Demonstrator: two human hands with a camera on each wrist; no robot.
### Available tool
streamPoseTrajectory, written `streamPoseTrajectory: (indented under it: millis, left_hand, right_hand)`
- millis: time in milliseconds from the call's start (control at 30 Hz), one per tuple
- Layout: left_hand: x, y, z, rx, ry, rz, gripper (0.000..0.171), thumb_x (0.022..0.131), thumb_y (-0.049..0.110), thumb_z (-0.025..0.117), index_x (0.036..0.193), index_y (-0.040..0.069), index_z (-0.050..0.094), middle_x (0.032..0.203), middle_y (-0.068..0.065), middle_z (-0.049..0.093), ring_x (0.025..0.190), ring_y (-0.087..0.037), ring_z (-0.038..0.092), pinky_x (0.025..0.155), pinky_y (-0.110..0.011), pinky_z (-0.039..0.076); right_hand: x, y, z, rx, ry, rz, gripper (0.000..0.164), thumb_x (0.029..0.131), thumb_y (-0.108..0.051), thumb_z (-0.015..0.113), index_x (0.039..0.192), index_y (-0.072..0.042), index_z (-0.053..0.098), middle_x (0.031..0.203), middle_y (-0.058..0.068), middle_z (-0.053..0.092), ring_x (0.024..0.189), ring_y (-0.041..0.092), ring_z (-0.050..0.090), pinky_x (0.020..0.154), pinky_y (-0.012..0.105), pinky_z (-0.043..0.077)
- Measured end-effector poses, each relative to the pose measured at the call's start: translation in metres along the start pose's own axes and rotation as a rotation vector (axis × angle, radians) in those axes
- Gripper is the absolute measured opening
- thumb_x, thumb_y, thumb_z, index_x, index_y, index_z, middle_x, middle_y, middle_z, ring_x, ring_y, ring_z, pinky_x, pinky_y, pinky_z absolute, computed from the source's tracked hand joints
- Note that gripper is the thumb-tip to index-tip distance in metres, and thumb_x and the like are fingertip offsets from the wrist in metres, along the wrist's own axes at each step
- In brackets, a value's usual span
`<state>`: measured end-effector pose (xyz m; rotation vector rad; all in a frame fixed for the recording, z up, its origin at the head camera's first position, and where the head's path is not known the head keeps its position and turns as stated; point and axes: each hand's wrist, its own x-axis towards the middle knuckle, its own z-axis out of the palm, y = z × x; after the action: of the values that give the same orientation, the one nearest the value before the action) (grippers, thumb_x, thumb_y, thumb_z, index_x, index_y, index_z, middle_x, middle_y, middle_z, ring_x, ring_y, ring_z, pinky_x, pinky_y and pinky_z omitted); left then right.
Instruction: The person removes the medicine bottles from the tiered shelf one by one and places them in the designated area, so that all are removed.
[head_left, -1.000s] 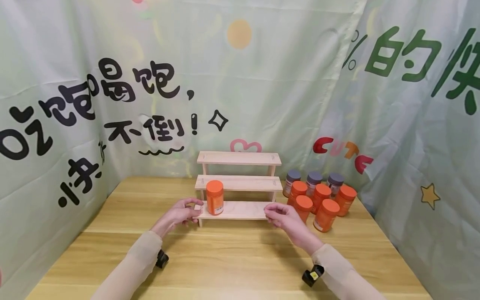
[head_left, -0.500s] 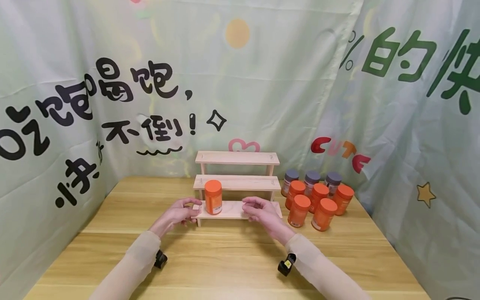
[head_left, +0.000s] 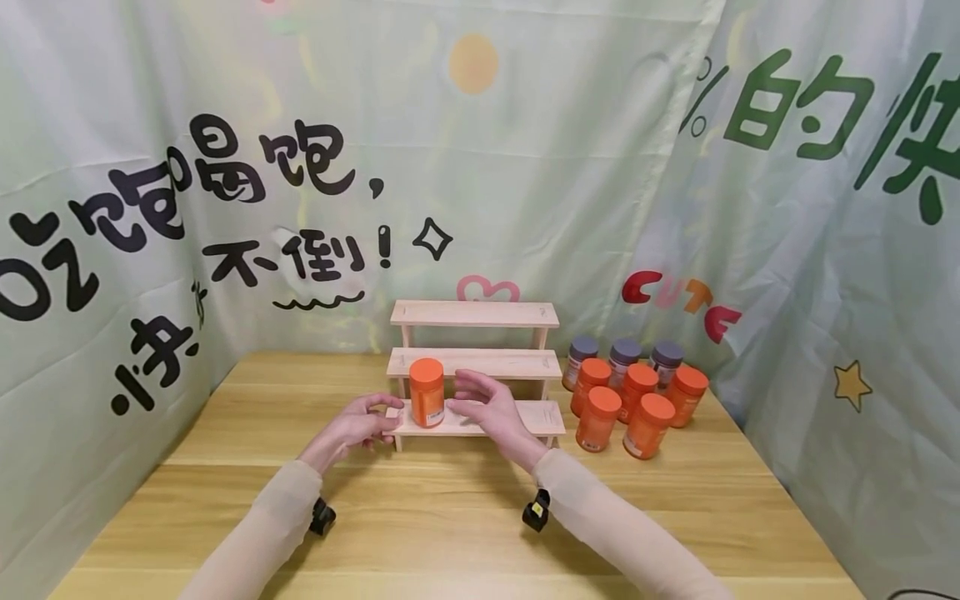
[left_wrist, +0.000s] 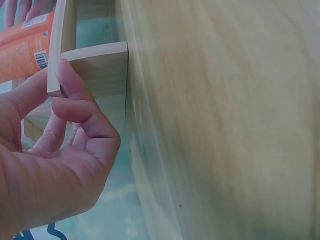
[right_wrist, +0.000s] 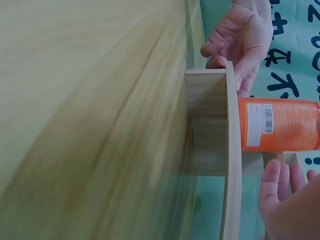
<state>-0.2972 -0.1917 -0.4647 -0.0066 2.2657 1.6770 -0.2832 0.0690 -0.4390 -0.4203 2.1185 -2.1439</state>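
A small three-step wooden display rack (head_left: 528, 417) stands on the table. On the left part of its lowest step an orange jar (head_left: 427, 395) with an orange lid stands upright. My left hand (head_left: 356, 427) pinches the left end of that step; in the left wrist view the thumb and curled fingers (left_wrist: 82, 117) lie on either side of the board's end. Just right of the jar is my right hand (head_left: 493, 417), its fingers extended and holding nothing. From the right wrist view, the right fingertips (right_wrist: 270, 172) are beside the jar, with a gap to its wall.
Right of the rack, several more orange jars (head_left: 649, 427) stand grouped on the wooden table (head_left: 420, 533). Behind them are 3 jars with dark purple-grey lids (head_left: 626, 352). A printed cloth backdrop (head_left: 540, 183) hangs close behind and along both sides.
My right hand has moved left along the lowest step, from its right end to beside the jar. My left hand keeps its place at the left end, and the jar has not moved.
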Motion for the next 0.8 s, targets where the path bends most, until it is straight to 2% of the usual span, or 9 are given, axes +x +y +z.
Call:
streamPoseTrajectory:
  millis: [200,333,433,500,633,800]
  left_hand:
    - [-0.001,-0.001,0.001,0.002,-0.006,0.002,0.041,0.090,0.018,0.070,0.128,0.010,0.056,0.082,-0.004,0.066,0.067,-0.015,0.064,0.052,-0.027,0.042]
    - [-0.001,0.000,0.000,0.003,-0.003,0.002,0.040,0.091,0.019,0.070,0.127,0.011,0.057,0.081,-0.005,0.066,0.066,-0.015,0.064,0.052,-0.026,0.041]
    - [-0.001,0.001,0.000,0.009,-0.009,0.007,0.040,0.091,0.019,0.070,0.127,0.010,0.056,0.080,-0.005,0.066,0.067,-0.015,0.064,0.052,-0.027,0.041]
    - [-0.002,0.001,0.000,0.008,-0.014,0.009,0.040,0.091,0.019,0.070,0.127,0.010,0.056,0.079,-0.005,0.066,0.067,-0.015,0.064,0.052,-0.027,0.041]
    - [-0.003,0.002,-0.001,0.005,-0.024,0.007,0.040,0.092,0.019,0.069,0.129,0.010,0.055,0.077,-0.004,0.066,0.067,-0.015,0.064,0.052,-0.026,0.040]
    - [-0.004,0.002,-0.001,0.015,-0.030,0.004,0.041,0.092,0.019,0.068,0.129,0.010,0.055,0.076,-0.004,0.067,0.068,-0.016,0.065,0.053,-0.027,0.040]
  right_hand:
    - [0.009,0.000,0.012,-0.023,-0.004,-0.051,0.065,0.083,-0.005,0.076,0.143,-0.008,0.049,0.139,0.016,0.057,0.126,0.037,0.052,0.090,0.039,0.054]
    - [0.015,0.001,0.019,-0.022,-0.012,-0.105,0.068,0.082,-0.001,0.076,0.144,-0.005,0.047,0.139,0.018,0.056,0.127,0.037,0.052,0.103,0.050,0.045]
    - [0.018,0.002,0.026,-0.021,-0.011,-0.123,0.069,0.081,0.000,0.076,0.144,-0.007,0.048,0.137,0.018,0.057,0.127,0.035,0.052,0.106,0.056,0.040]
    - [0.020,0.002,0.030,-0.039,-0.007,-0.128,0.069,0.081,-0.001,0.077,0.143,-0.010,0.049,0.134,0.016,0.059,0.124,0.034,0.053,0.105,0.054,0.042]
    - [0.021,0.003,0.039,-0.096,0.029,-0.126,0.067,0.079,-0.007,0.081,0.140,-0.017,0.053,0.128,0.009,0.063,0.118,0.025,0.057,0.099,0.043,0.049]
    - [0.021,0.003,0.046,-0.124,0.079,-0.105,0.067,0.077,-0.010,0.083,0.137,-0.020,0.055,0.123,0.005,0.064,0.113,0.020,0.059,0.095,0.036,0.052]
